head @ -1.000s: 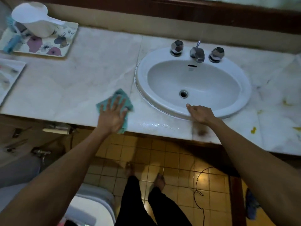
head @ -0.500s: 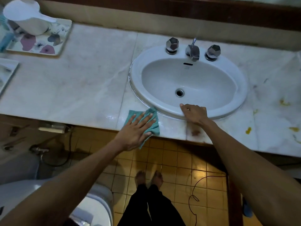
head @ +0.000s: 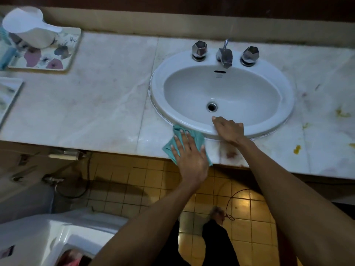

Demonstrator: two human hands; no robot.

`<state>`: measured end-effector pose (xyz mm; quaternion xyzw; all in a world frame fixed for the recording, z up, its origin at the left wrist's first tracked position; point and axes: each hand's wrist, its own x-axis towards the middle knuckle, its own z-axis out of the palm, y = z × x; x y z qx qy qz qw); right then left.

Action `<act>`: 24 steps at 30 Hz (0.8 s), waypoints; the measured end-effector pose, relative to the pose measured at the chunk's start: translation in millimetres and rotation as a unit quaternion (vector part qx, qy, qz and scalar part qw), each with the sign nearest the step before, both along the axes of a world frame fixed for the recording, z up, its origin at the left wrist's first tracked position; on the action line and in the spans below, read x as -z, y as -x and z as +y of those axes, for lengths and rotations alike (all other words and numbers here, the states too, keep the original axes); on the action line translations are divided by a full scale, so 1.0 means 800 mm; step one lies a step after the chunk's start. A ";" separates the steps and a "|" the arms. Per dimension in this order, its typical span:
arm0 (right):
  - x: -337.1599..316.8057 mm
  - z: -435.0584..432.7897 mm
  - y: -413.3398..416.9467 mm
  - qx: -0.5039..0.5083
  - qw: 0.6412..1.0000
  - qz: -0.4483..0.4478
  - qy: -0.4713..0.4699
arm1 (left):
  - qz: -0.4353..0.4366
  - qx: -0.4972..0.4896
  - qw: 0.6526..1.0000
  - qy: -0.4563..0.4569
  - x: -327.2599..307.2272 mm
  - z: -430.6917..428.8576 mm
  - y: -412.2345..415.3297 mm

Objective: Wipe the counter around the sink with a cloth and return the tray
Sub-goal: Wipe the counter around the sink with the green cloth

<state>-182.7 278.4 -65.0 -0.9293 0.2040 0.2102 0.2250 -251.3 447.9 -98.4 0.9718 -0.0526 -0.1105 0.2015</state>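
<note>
My left hand (head: 189, 156) lies flat on a teal cloth (head: 196, 135), pressing it onto the marble counter (head: 86, 104) at the front edge, right against the front-left rim of the white oval sink (head: 222, 96). My right hand (head: 229, 128) rests on the sink's front rim, fingers curled over it, holding nothing. A flowered tray (head: 63, 56) sits at the counter's far left back corner, carrying a white scoop (head: 28, 27).
The chrome tap (head: 224, 55) and two faceted knobs stand behind the basin. Yellow stains (head: 342, 113) mark the counter to the right of the sink. A second tray edge (head: 7, 96) shows at the far left. A white toilet (head: 57, 237) stands below left.
My left hand has slid the cloth rightward along the counter's front edge, from left of the sink to against its front rim. My right hand has stayed on the rim.
</note>
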 end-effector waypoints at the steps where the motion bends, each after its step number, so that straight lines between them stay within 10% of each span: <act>1: -0.003 -0.001 -0.002 0.002 1.000 0.006 -0.016 | 0.009 0.021 1.000 -0.002 0.000 -0.009 0.011; 9: -0.004 -0.025 0.002 -0.081 0.991 0.042 -0.099 | -0.046 0.414 0.904 -0.098 0.001 0.143 -0.073; 14: 0.003 -0.074 0.021 -0.149 0.984 0.010 -0.099 | -0.073 0.055 0.994 -0.062 0.017 0.048 -0.011; 17: 0.006 -0.129 0.038 -0.216 0.975 -0.044 -0.002 | -0.061 -0.168 0.984 -0.020 0.019 -0.068 0.031; 24: 0.004 -0.216 0.055 -0.284 0.947 -0.143 0.037 | -0.032 -0.075 0.997 0.013 0.018 -0.164 0.100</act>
